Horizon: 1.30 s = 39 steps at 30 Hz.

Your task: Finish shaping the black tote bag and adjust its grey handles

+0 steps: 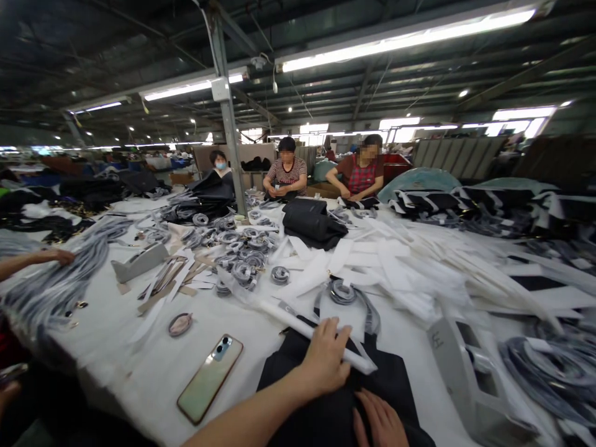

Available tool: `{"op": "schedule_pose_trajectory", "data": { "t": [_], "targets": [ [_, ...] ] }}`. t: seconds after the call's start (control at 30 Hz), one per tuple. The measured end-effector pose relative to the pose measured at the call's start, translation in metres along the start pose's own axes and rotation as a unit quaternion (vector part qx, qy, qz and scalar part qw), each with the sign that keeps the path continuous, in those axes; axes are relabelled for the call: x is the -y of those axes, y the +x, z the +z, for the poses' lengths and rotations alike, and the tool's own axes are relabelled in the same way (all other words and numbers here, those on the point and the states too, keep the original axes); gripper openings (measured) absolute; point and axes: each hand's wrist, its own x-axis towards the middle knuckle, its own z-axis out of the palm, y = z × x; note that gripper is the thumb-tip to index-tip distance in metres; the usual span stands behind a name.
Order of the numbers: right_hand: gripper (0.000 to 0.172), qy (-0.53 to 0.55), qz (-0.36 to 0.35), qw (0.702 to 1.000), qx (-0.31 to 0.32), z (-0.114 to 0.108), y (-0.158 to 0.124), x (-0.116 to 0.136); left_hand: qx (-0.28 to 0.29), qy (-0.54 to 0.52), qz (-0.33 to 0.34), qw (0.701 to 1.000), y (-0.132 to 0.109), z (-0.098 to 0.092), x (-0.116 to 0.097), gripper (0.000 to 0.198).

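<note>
Soft black bag [330,406] at near middle of white-covered counter [153,354]; long white plastic-wrapped roll [279,315] across its far part. Left hand [326,357] on roll, fingers bent over it, cannot tell if clamped. Right hand [380,425] on near part of bag, thumb apart from other fingers, grip unclear. Left of bag: pale green smartphone [209,379]. Right: grey plastic dispenser [465,372]. Farther: coiled grey strap [342,292], folded black bundle [314,222]. Three people along far side

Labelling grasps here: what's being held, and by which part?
Left hand appears to hold the white roll near its nearer end. Right hand is at the black bag; grip can't be told.
</note>
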Motion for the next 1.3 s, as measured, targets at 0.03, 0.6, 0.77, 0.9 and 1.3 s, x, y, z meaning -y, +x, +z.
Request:
{"op": "schedule_pose_trajectory", "data": {
  "t": [0.03,0.6,0.77,0.9,1.3],
  "targets": [
    [0.035,-0.006,0.005,1.0,0.002,-0.001,0.0,0.001,-0.008,0.057,0.027,0.998,0.0,-0.005,0.003,0.054],
    [0.047,0.214,0.402,0.89,0.008,-0.021,0.021,0.005,-0.081,0.427,0.164,0.886,-0.011,-0.008,0.053,0.028],
    [0.046,0.346,0.555,0.752,0.084,-0.014,0.078,-0.02,-0.086,0.434,0.183,0.878,-0.016,-0.007,0.058,0.029],
    [0.032,0.437,0.541,0.705,0.138,0.007,0.107,-0.025,-0.083,0.443,0.195,0.871,-0.018,-0.01,0.057,0.026],
    [0.047,0.42,0.663,0.594,-0.176,-0.08,0.025,-0.083,-0.034,0.452,0.205,0.868,-0.02,-0.007,0.065,0.027]
  ]
}}
